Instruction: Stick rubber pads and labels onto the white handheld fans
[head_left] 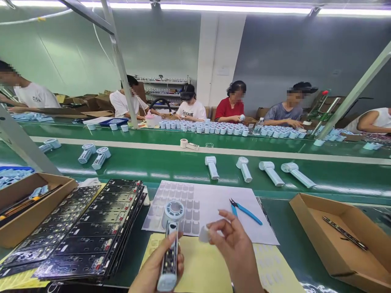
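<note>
My left hand (157, 266) is wrapped round the handle of a small light-blue handheld fan (171, 236). The fan's round head points away from me and its handle is open, showing a circuit board inside. My right hand (235, 244) hovers just right of the fan, its thumb and fingers pinching a small white sticker (204, 234). Under both hands lie a white sheet of peel-off stickers (210, 203) and a yellow backing sheet (207, 268). Blue-handled cutters (244, 210) rest on the white sheet.
A stack of black circuit-board panels (82, 232) lies to the left, with a cardboard box (21, 211) beyond it. Another cardboard box (342, 240) sits at the right. Several fans (269, 171) lie on the green conveyor (171, 165). Several people work across the line.
</note>
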`<state>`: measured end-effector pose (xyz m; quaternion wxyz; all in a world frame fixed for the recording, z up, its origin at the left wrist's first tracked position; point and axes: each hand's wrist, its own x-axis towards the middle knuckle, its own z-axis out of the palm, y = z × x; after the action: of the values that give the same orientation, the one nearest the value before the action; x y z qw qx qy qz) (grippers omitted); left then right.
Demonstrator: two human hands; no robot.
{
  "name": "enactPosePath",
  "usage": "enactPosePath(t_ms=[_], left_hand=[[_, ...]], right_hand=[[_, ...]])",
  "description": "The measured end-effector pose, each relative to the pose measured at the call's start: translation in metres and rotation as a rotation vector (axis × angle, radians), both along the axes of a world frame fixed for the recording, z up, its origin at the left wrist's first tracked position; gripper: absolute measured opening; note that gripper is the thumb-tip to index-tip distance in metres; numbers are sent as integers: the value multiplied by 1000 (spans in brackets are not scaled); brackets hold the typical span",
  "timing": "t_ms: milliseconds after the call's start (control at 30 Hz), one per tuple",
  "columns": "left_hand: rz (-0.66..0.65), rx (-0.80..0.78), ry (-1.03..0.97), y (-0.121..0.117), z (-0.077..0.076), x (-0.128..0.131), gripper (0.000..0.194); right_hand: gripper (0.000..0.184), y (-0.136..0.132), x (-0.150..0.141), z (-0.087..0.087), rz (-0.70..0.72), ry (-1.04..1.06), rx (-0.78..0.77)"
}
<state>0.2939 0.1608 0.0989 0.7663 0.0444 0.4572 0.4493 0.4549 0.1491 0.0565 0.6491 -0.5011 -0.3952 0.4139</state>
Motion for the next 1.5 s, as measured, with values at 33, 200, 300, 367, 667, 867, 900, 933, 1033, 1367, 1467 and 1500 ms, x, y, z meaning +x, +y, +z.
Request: enactPosePath(t_ms=[33, 200, 300, 367, 667, 867, 900, 933, 1033, 1367, 1467, 1500], left_hand=[[48, -46, -17, 5, 3, 4, 5], [116, -77, -85, 13, 17, 22, 18], [109, -109, -122, 13, 22, 27, 17], [120, -117, -119, 14, 24, 28, 16], [172, -111, -95, 20, 20, 26, 14], [168, -113, -94, 20, 22, 26, 16], [167, -111, -95, 20, 22, 26, 15], [168, -109, -94, 20, 22, 26, 15], [175, -105, -98, 20, 20, 24, 15], [166, -151, -144, 13, 27, 26, 19], [145, -170, -85, 13, 32, 21, 10], [126, -155, -47, 13, 32, 18, 9]], right_hand=[[55, -10, -8, -2, 24, 83, 9], [53, -33, -46, 5, 100, 228, 6], [47, -31, -53, 20, 100, 188, -27], [44, -30, -52, 29, 105, 155, -67], [41, -27, -52, 37, 152, 128, -124], [40, -25, -52, 39, 142, 136, -135], [40, -24, -53, 39, 142, 133, -134], [39, -24, -53, 39, 142, 128, -131], [36, -24, -55, 39, 133, 101, -123], [72, -27, -58, 31, -74, -272, -18], [83, -22, -52, 29, -19, -120, -106], [76, -20, -49, 26, 10, -59, -100]])
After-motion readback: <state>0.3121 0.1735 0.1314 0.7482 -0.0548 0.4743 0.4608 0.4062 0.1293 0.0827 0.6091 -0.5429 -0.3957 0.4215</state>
